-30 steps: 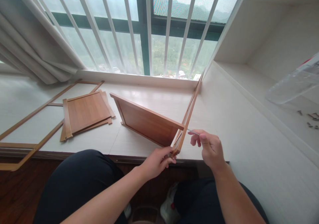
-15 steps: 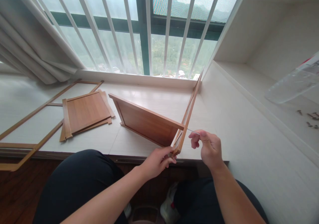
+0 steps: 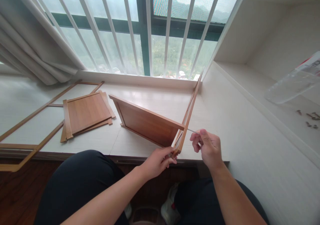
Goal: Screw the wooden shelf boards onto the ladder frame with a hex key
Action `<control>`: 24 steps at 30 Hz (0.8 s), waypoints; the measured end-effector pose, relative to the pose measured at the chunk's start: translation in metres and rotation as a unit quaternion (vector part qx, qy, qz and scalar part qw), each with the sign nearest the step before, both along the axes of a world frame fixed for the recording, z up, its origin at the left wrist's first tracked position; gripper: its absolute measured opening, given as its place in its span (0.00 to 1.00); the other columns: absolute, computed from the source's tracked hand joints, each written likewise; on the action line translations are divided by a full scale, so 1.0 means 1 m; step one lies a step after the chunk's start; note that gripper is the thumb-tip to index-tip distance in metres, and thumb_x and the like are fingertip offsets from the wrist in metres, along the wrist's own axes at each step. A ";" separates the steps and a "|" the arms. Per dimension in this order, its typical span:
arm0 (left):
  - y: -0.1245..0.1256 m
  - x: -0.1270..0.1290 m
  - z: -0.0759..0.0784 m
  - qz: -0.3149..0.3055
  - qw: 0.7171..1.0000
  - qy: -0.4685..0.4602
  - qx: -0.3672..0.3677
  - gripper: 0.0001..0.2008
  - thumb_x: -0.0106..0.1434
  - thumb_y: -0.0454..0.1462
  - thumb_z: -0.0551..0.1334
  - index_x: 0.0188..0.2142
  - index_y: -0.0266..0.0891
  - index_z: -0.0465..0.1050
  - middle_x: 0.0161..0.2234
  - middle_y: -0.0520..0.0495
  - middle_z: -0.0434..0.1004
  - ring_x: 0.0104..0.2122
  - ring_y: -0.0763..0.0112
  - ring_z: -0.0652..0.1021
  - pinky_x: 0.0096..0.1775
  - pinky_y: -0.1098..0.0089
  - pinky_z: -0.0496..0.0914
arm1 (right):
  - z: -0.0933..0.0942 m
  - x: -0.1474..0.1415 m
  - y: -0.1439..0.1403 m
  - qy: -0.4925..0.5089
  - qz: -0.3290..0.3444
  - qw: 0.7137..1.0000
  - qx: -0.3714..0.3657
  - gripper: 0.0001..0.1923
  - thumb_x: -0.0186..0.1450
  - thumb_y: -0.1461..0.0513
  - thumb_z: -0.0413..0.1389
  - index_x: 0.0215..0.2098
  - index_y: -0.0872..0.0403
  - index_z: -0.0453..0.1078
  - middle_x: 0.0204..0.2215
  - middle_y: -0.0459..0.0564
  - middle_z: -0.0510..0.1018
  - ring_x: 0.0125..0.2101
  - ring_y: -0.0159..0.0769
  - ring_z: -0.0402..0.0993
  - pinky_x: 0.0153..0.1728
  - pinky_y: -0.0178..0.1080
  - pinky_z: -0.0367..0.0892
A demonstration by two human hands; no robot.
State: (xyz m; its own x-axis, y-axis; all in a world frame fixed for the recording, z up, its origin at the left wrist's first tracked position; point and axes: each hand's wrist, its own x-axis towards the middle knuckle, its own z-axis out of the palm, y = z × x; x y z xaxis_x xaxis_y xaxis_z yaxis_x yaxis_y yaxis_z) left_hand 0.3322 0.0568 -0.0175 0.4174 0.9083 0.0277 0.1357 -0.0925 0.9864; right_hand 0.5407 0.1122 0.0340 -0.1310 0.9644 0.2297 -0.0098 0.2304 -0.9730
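Roughly central on the white tabletop point(image 3: 140, 95): wooden panel point(image 3: 147, 125) standing on edge, tilted, its near end meeting a thin wooden frame point(image 3: 188, 116) that runs from the tabletop's front edge back toward the window rail. Bare surface behind the panel up to the sill; bare surface right of the frame as far as the low step up to the shelf point(image 3: 270, 95). Front edge of the tabletop just under both hands, knees directly below it.

Left hand point(image 3: 157, 161): grip closed, fingers pinched on the frame's near lower corner right where the panel joins it, at the very lip of the tabletop. Right hand point(image 3: 208, 146): grip closed, thumb and forefinger pinched on a slim metal tool point(image 3: 192, 130), its tip touching the frame's outer face at about the height of the panel's top edge; kind of tool too small to tell. Hands close together, frame between them.

Further left: stack of flat wooden panels point(image 3: 86, 113) lying flat, well apart from the hands, and a second thin frame point(image 3: 37, 118) lying across the tabletop, its near part overhanging the front edge. Curtain point(image 3: 32, 51) bunched at the far left. On the shelf at far right: clear plastic bag point(image 3: 292, 83) and a few small screws point(image 3: 310, 121) scattered beside it.
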 end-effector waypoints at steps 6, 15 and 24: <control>0.001 0.000 0.001 0.011 1.000 0.012 -0.003 0.06 0.67 0.37 0.59 0.41 0.37 0.72 0.36 0.49 0.74 0.26 0.78 0.71 0.31 0.75 0.69 | 0.002 -0.001 -0.001 -0.067 -0.010 0.996 0.054 0.25 0.75 0.49 0.46 0.27 0.54 0.69 0.17 0.44 0.69 0.19 0.30 0.64 0.24 0.35 0.61; 0.001 0.000 0.002 0.014 1.000 0.012 -0.010 0.06 0.67 0.36 0.59 0.41 0.37 0.72 0.36 0.49 0.74 0.26 0.79 0.71 0.31 0.76 0.69 | 0.008 0.013 0.007 -0.171 0.025 0.976 0.133 0.22 0.76 0.54 0.47 0.26 0.53 0.67 0.20 0.45 0.71 0.22 0.30 0.66 0.28 0.34 0.63; 0.001 0.000 -0.001 0.016 1.000 0.015 -0.013 0.07 0.67 0.36 0.59 0.42 0.37 0.72 0.36 0.49 0.75 0.25 0.80 0.70 0.30 0.76 0.68 | 0.010 0.019 0.016 -0.257 -0.009 0.917 0.305 0.11 0.74 0.63 0.50 0.34 0.53 0.69 0.26 0.47 0.73 0.27 0.33 0.69 0.32 0.36 0.64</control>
